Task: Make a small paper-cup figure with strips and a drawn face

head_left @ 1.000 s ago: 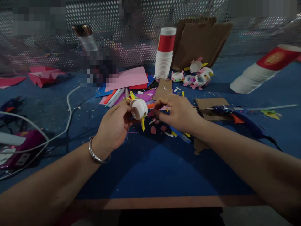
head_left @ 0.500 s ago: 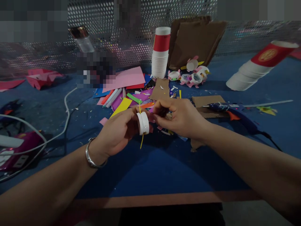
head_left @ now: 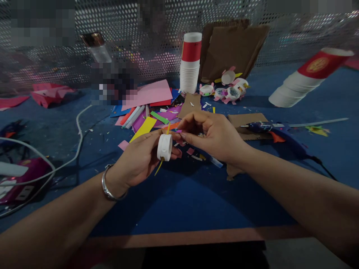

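My left hand [head_left: 144, 155] is closed on a short white paper-cup ring [head_left: 164, 148], held above the near part of the blue table. A thin yellow strip [head_left: 158, 169] pokes out below the ring, and yellow also shows above it. Just to the right, my right hand [head_left: 211, 132] has its thumb and fingertips pinched together. Whatever it pinches, if anything, is too small to make out. Paper scraps [head_left: 190, 151] lie under and behind both hands, partly covered by them.
A glue gun [head_left: 280, 134] rests over cardboard [head_left: 248, 120] on the right. Cup stacks stand at the back [head_left: 191, 63] and lean at right [head_left: 308, 78]. Small paper-cup animals [head_left: 232, 93] sit near the mesh. Left are a white cable [head_left: 79, 129] and a purple power strip [head_left: 26, 179].
The white ring has turned in my left hand and shifted slightly left. Its lower yellow strip now slants down to the left. My right hand has moved slightly up and left, still pinched.
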Tool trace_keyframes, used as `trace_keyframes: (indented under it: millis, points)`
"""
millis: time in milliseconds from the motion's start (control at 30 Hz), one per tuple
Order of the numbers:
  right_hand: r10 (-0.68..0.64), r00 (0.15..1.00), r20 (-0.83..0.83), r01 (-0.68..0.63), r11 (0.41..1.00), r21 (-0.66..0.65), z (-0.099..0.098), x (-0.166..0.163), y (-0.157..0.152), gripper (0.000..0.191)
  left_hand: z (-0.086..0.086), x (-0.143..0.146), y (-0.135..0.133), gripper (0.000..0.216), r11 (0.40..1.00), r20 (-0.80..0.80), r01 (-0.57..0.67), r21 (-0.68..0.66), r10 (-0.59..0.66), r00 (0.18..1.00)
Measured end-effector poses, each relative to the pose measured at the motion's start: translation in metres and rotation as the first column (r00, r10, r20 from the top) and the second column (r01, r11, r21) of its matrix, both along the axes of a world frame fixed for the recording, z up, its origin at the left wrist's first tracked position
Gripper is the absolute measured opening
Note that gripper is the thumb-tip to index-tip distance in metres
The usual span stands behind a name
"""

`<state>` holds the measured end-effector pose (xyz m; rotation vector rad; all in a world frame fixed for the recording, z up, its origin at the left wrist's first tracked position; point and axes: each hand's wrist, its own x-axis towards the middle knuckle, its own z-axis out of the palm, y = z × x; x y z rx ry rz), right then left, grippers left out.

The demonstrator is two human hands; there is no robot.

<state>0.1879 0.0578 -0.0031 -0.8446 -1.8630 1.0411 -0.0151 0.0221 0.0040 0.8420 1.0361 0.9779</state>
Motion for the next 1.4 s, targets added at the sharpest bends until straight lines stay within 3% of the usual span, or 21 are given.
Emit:
trace_keyframes:
  millis: [300, 500, 733, 1100, 1267, 1400]
  points:
    - [-0.018, 0.996, -0.088, 0.004, 0.987, -0.159, 0.004, -0.004, -0.006, 0.018, 0.007, 0.003, -0.002, 0.032, 0.999, 0.012, -0.044, 0.032, 0.043, 0.999]
    - [-0.02, 0.993, -0.115, -0.013, 0.961, -0.276, 0.006, -0.007, -0.009, 0.028, 0.009, 0.007, -0.003, 0.027, 0.996, 0.032, -0.087, 0.03, 0.086, 0.996]
    - [-0.047, 0.991, -0.122, 0.014, 0.965, -0.261, 0.004, -0.009, -0.011, 0.021, 0.011, 0.009, -0.005, 0.02, 0.993, -0.001, -0.101, 0.057, 0.101, 0.995]
    - [-0.151, 0.985, -0.088, 0.124, 0.958, -0.259, 0.006, -0.01, -0.009, 0.01, -0.002, 0.006, -0.004, 0.021, 0.992, 0.09, -0.072, 0.107, 0.063, 0.994]
    - [-0.11, 0.985, -0.132, 0.062, 0.945, -0.322, 0.003, -0.011, -0.01, 0.024, 0.006, 0.011, -0.005, 0.024, 0.989, 0.018, -0.119, 0.089, 0.118, 0.993]
    - [-0.151, 0.979, -0.14, 0.101, 0.944, -0.313, 0.0, -0.011, -0.008, 0.015, 0.007, 0.01, -0.006, 0.018, 0.991, -0.028, -0.09, 0.099, 0.093, 0.995]
